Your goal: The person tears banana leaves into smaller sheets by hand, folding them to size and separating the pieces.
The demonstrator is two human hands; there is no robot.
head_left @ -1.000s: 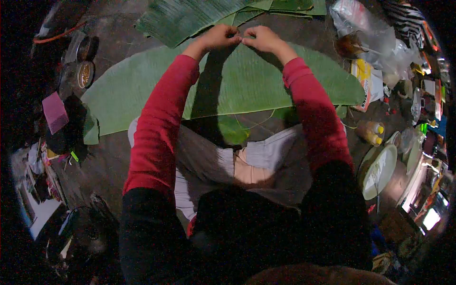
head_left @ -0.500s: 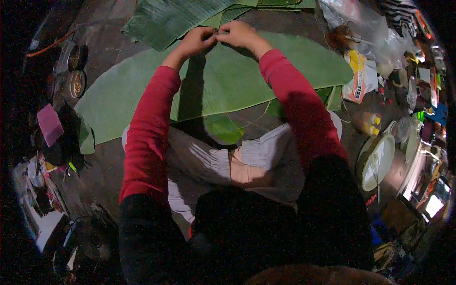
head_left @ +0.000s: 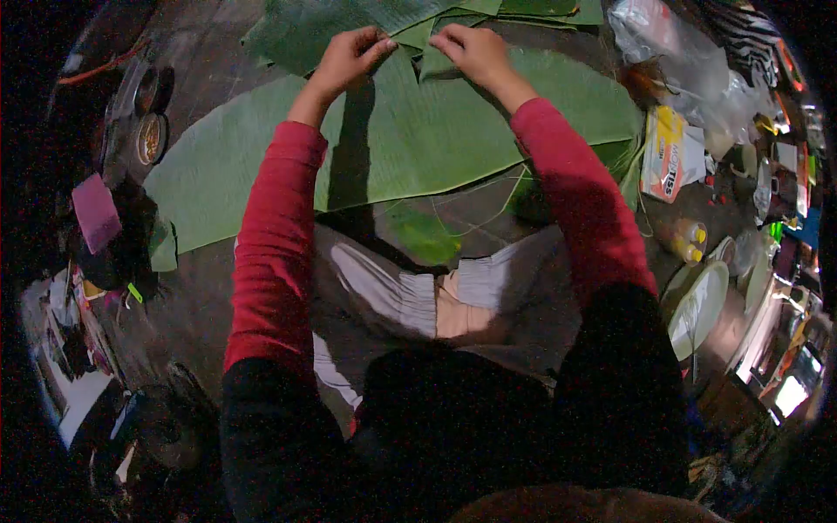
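A large banana leaf [head_left: 261, 148] lies across the floor in front of my crossed legs. At its far edge my left hand [head_left: 356, 59] pinches the leaf between thumb and fingers. A short way to the right, my right hand [head_left: 475, 57] pinches the same edge, its fingers curled. Between the two hands the leaf edge shows a narrow V-shaped split. Beyond it, more banana leaf pieces [head_left: 323, 22] lie in a stack. A smaller leaf piece [head_left: 423, 231] rests near my knees.
To the right are a yellow and white Montiss packet [head_left: 667, 161], clear plastic bags [head_left: 680, 61], yellow-capped bottles [head_left: 689, 240] and a pale bowl [head_left: 697, 309] with a whisk. On the left stand a round container [head_left: 151, 139] and a pink block-shaped item [head_left: 96, 212].
My hands have moved apart, the left one leftward and the right one rightward. A split has opened in the leaf edge between them.
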